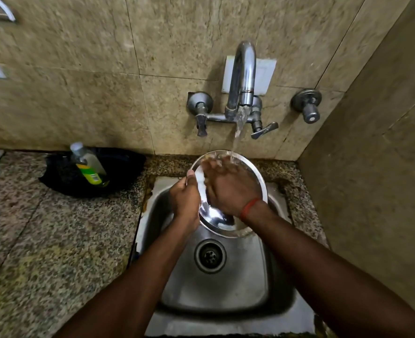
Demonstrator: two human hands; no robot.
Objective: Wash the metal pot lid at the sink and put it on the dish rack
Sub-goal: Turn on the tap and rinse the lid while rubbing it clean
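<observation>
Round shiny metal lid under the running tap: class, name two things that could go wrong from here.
1. The round shiny metal lid is wet and only the left hand grips its rim, so it may slip into the steel sink.
2. Water hitting the tilted lid near the right hand may splash the speckled granite counter.

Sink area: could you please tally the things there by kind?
Pot lid: 1
Hands, left and right: 2
Spout: 1
Tap handles: 3
Soap bottle: 1
Black tray: 1
Drain: 1
Total: 10
</observation>
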